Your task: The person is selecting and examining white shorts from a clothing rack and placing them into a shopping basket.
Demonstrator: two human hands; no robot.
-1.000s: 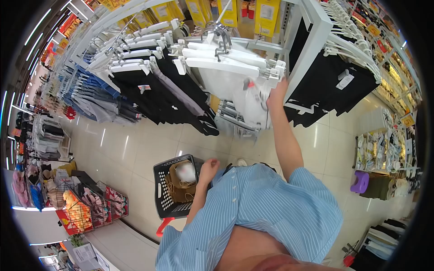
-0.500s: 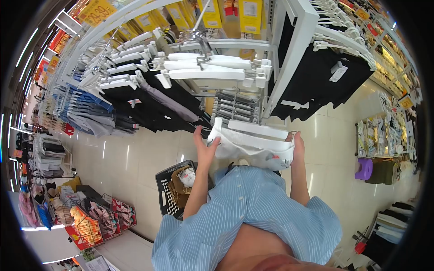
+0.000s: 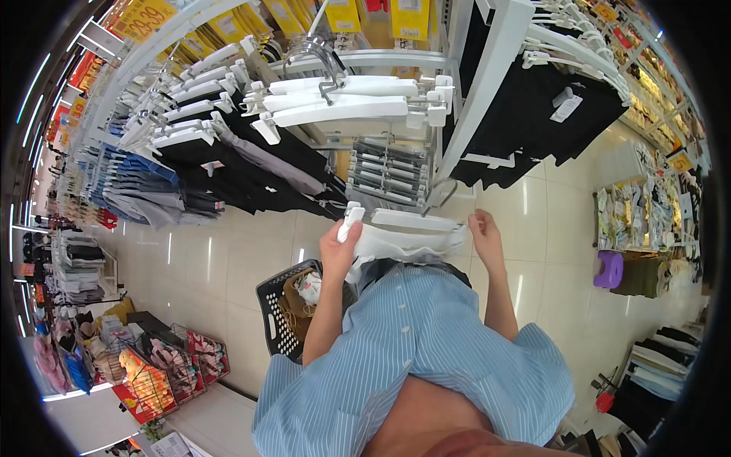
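A white garment [image 3: 403,244] hangs in front of my waist, below a white clip hanger [image 3: 415,221]. My left hand [image 3: 339,245] is closed round the clip at the hanger's left end, with the garment's edge beside it. Just beyond the hanger's right end is my right hand [image 3: 485,230], its fingers curled together; whether they hold anything is too small to tell. Empty white hangers [image 3: 343,108] hang from a rail above, and grey hangers [image 3: 387,171] are stacked behind the garment.
Black garments [image 3: 533,122] hang at the upper right, and dark garments [image 3: 236,171] at the left. A black basket [image 3: 276,320] with items inside stands on the floor by my left arm. Wire bins [image 3: 148,377] are at the lower left, a purple stool [image 3: 608,270] at the right.
My right hand has come away from the garment's right side. My left hand has moved left and now grips the hanger's end clip. The garment has shifted left and hangs more loosely.
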